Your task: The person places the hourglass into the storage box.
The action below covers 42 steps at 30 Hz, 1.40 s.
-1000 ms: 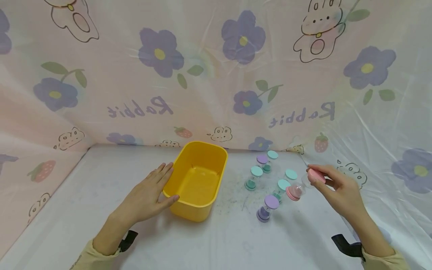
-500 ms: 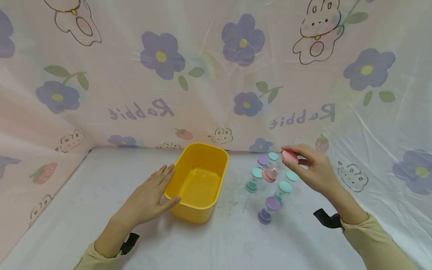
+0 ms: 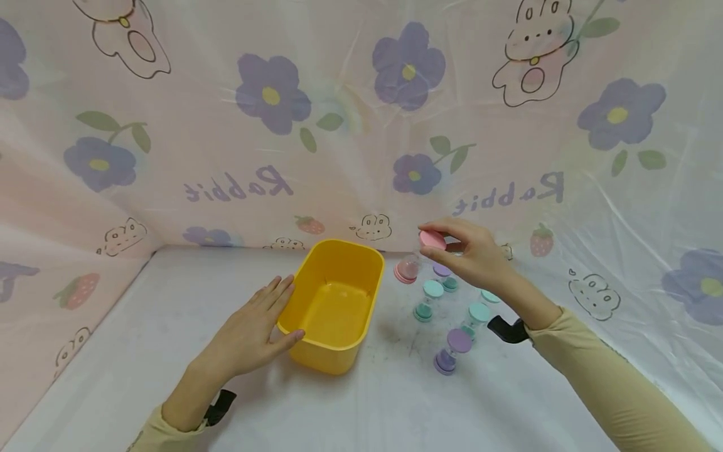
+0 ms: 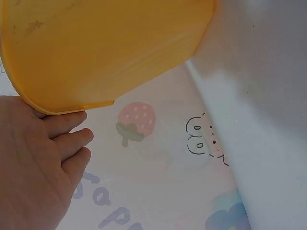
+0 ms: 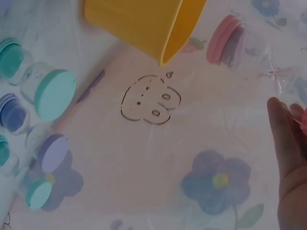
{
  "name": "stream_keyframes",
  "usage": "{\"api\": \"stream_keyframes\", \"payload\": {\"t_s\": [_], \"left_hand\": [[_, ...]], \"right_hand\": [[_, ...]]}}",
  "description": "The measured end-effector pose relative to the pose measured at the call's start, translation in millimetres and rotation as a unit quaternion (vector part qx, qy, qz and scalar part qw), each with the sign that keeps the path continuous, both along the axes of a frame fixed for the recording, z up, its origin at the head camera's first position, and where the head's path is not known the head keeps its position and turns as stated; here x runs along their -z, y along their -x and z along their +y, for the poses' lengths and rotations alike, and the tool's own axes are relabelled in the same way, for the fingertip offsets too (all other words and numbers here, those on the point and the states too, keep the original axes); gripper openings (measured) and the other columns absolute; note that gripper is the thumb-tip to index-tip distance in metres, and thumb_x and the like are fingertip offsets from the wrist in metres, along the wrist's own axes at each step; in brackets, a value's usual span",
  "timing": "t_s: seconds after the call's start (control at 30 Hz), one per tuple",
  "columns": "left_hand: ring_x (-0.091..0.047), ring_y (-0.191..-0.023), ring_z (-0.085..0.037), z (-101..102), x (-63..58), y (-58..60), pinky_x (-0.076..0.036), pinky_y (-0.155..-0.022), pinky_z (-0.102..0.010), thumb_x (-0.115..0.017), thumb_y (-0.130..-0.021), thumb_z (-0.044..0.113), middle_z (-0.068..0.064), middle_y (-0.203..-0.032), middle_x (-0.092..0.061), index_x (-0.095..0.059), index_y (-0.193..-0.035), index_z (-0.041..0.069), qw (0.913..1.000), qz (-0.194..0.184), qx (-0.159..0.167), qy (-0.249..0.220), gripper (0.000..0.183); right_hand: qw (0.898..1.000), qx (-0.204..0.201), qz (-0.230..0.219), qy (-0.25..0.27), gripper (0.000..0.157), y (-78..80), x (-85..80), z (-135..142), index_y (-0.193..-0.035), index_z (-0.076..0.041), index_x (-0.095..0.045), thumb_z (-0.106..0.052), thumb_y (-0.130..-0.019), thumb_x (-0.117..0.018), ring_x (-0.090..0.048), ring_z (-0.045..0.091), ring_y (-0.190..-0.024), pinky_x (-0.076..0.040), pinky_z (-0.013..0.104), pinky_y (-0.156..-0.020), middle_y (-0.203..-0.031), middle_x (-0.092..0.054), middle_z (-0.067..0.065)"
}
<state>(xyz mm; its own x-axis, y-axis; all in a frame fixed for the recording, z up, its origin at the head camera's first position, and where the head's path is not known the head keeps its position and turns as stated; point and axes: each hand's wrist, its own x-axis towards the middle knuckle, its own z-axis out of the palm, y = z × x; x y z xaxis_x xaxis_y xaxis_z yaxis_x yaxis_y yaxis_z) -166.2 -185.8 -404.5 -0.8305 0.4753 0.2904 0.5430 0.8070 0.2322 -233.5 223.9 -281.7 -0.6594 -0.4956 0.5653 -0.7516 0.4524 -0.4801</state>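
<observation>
My right hand (image 3: 471, 251) pinches a pink sand hourglass (image 3: 408, 268) by its pink end cap, tilted and held in the air just right of the yellow bin (image 3: 330, 358). In the right wrist view the hourglass (image 5: 225, 40) shows its clear waist and pink base, with the bin (image 5: 134, 24) beside it. My left hand (image 3: 243, 333) rests on the bin's left rim, fingers straight and thumb over the front corner. The left wrist view shows the fingers of that hand (image 4: 43, 153) against the bin's edge. The bin's visible floor holds nothing.
Several hourglasses stand on the white table to the right of the bin, among them a purple one (image 3: 452, 351) in front and a teal one (image 3: 428, 301) behind. A patterned rabbit-and-flower curtain (image 3: 339, 157) hangs at the back and sides.
My right hand has moved left with the pink hourglass, from the far right past the standing hourglasses to near the bin's right side. My left hand stays on the bin.
</observation>
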Motion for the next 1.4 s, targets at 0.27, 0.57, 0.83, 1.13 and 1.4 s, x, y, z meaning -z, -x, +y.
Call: {"api": "stream_keyframes", "payload": {"t_s": [0.27,0.57,0.83,1.13,1.4], "left_hand": [[-0.023,-0.157,-0.036,1,0.8,0.0,-0.025,-0.125,-0.057,-0.054,-0.102,0.06,-0.012,-0.172,-0.021,-0.028,-0.163,0.0,1.0,0.007,0.003,-0.003,0.089],[-0.022,-0.158,-0.036,1,1.8,-0.1,-0.025,-0.125,-0.057,-0.053,-0.103,0.06,-0.012,-0.172,-0.02,-0.027,-0.163,0.001,1.0,0.002,0.001,0.001,0.089],[-0.021,-0.158,-0.035,2,2.3,1.9,-0.024,-0.126,-0.057,-0.054,-0.102,0.06,-0.014,-0.172,-0.021,-0.025,-0.164,0.001,1.0,0.005,0.007,0.002,0.09],[-0.021,-0.158,-0.035,2,3.6,3.0,-0.024,-0.126,-0.057,-0.055,-0.102,0.061,-0.014,-0.171,-0.023,-0.026,-0.164,0.001,0.9999,0.009,0.008,-0.001,0.091],[-0.019,-0.159,-0.033,1,0.7,1.9,-0.022,-0.127,-0.055,-0.053,-0.101,0.064,-0.011,-0.173,-0.019,-0.026,-0.164,0.001,1.0,-0.006,0.0,0.003,0.093]], "right_hand": [[0.999,-0.047,-0.011,-0.008,0.039,23.4,3.8,-36,-0.126,-0.004,-0.073,-0.002,-0.088,-0.082,-0.067,0.018,-0.099,-0.063,0.025,-0.081,-0.12,-0.073,0.008],[0.996,-0.075,-0.038,-0.035,0.039,44.8,16.6,-74,-0.126,-0.004,-0.073,-0.012,-0.089,-0.083,-0.066,0.019,-0.099,-0.064,0.028,-0.081,-0.116,-0.071,0.007],[0.992,-0.09,-0.06,-0.057,0.039,63.8,40.7,-97,-0.126,-0.005,-0.073,-0.018,-0.091,-0.083,-0.067,0.018,-0.098,-0.063,0.027,-0.082,-0.113,-0.071,0.006],[0.989,-0.077,-0.101,-0.076,0.044,80.8,63.8,-116,-0.127,0.0,-0.072,-0.02,-0.09,-0.084,-0.069,0.024,-0.105,-0.063,0.029,-0.085,-0.117,-0.07,0.01],[0.985,-0.055,-0.126,-0.108,0.043,95.0,79.4,-130,-0.13,-0.003,-0.072,-0.022,-0.092,-0.082,-0.066,0.023,-0.107,-0.061,0.029,-0.091,-0.122,-0.071,0.009]]}}
